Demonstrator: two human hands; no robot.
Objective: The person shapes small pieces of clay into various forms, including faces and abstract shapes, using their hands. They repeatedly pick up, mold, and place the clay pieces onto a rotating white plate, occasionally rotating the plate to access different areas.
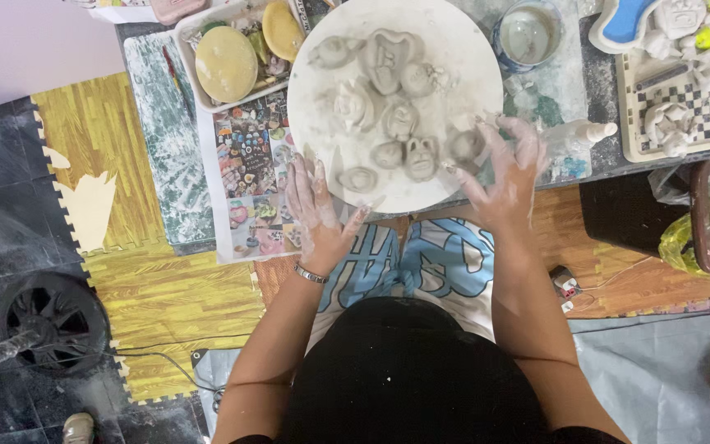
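Observation:
A round white board (454, 49) rests on the table edge in front of me, carrying several small grey clay figures (388, 115). My left hand (315, 210), smeared with clay and wearing a thin bracelet, lies flat against the board's lower left rim, fingers spread. My right hand (504, 168), also clay-coated, grips the board's lower right rim, with its fingers next to a small clay piece (466, 145).
A white tray (199, 90) with yellow discs (225, 62) sits at upper left. A water cup (527, 34) and a squeeze bottle (581, 133) stand right of the board. A checkered tray (704, 123) holds white figures. A black fan (47, 322) lies on the floor mats.

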